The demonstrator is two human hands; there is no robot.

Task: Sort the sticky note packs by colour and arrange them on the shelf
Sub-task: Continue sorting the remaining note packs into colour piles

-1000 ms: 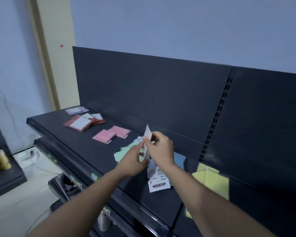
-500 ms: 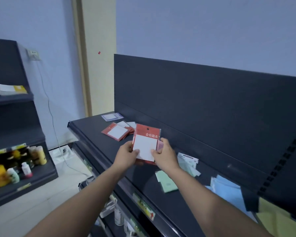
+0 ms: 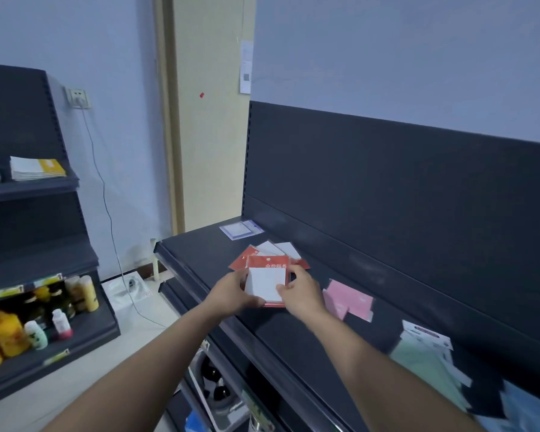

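We see the red pack (image 3: 267,282), with its white note pad facing up, held over the front part of the dark shelf (image 3: 293,338). It is just in front of the other red packs (image 3: 240,260) that lie there. The left hand (image 3: 231,294) grips its left edge with curled fingers, and the right hand (image 3: 300,291) pinches its right edge, thumb on the white face. Further right on the shelf lie the pink packs (image 3: 349,299) and then the green packs (image 3: 424,366), and a pale pack (image 3: 240,229) lies at the far left end.
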